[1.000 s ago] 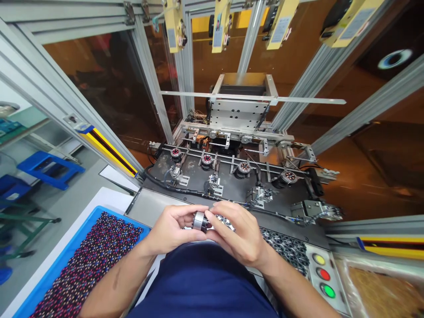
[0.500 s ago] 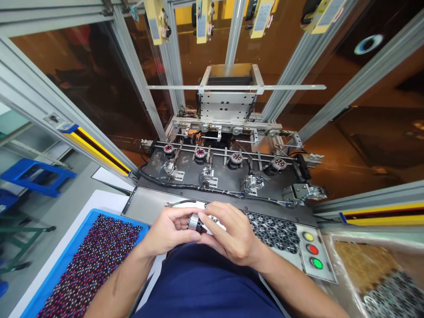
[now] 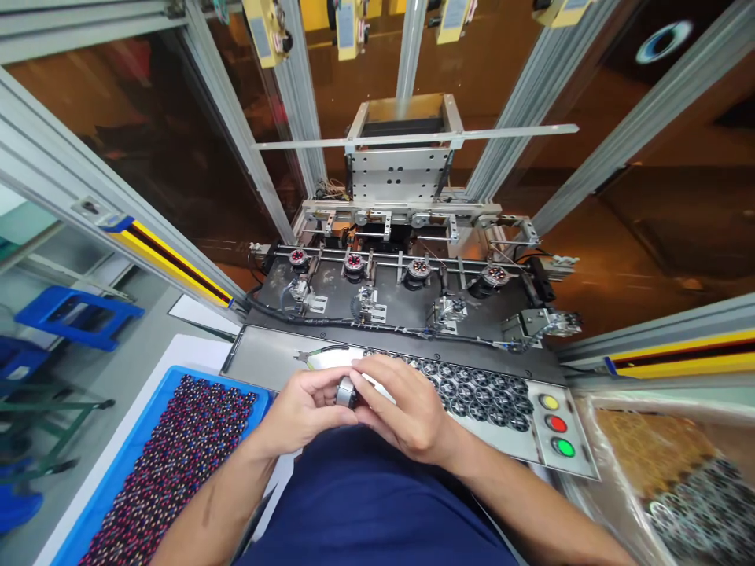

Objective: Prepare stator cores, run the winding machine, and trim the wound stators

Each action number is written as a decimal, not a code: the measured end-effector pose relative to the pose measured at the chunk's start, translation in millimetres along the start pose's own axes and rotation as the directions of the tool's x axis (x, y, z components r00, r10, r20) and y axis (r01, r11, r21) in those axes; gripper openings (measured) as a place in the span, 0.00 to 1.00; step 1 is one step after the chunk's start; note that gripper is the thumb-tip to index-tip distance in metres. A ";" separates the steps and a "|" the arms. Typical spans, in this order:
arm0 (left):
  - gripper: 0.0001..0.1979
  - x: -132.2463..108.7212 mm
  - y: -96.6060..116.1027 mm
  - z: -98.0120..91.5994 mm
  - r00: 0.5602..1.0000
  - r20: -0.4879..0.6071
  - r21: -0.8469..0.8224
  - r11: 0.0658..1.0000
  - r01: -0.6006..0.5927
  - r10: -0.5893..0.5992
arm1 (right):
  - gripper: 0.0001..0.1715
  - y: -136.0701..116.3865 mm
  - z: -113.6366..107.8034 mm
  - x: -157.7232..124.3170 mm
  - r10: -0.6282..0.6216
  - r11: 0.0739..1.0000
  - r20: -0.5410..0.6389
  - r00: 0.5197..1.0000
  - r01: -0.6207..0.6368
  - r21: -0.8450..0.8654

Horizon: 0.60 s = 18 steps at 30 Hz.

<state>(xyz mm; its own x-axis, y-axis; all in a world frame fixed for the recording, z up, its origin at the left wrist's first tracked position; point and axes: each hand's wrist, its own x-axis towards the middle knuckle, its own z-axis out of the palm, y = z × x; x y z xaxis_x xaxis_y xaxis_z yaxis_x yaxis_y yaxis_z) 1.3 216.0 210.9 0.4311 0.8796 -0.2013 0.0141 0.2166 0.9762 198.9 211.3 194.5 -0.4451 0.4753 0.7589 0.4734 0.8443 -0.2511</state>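
A small round motor part with a grey metal rim (image 3: 346, 391) is held in front of my body, level with the near edge of the bench. My left hand (image 3: 303, 409) grips its left side between thumb and fingers. The fingers of my right hand (image 3: 406, 405) close on it from the right and hide most of that side. Just beyond my left hand lie cutting pliers with green-and-black handles (image 3: 305, 357). Several rows of black and silver round parts (image 3: 484, 393) sit on the bench beyond my right hand.
Four-station machinery (image 3: 418, 273) holds round parts with red or copper spots behind the bench. A blue tray (image 3: 177, 376) of small coiled parts stands left. Yellow, red and green buttons (image 3: 555, 424) sit right, beside a lined box (image 3: 619, 503) of rings. Yellow-edged bars (image 3: 171, 259) flank the opening.
The motor part has turned between my fingers, so its rim shows more narrowly. Both hands stay on it. The view has shifted slightly, and more of the pliers shows.
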 end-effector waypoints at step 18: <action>0.14 64.9 -151.4 37.0 0.864 0.455 0.691 0.526 -0.496 0.217 | 0.12 -34.2 -44.4 -167.8 0.666 0.739 0.045 0.745 -0.649 -0.182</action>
<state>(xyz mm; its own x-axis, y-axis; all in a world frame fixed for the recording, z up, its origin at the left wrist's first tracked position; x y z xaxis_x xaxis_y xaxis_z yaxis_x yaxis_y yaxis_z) 60.5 224.7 53.1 0.7859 0.6138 0.0748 0.4166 -0.6151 0.6694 291.2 91.7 102.4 -0.0504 0.9272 0.3712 0.7768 0.2700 -0.5689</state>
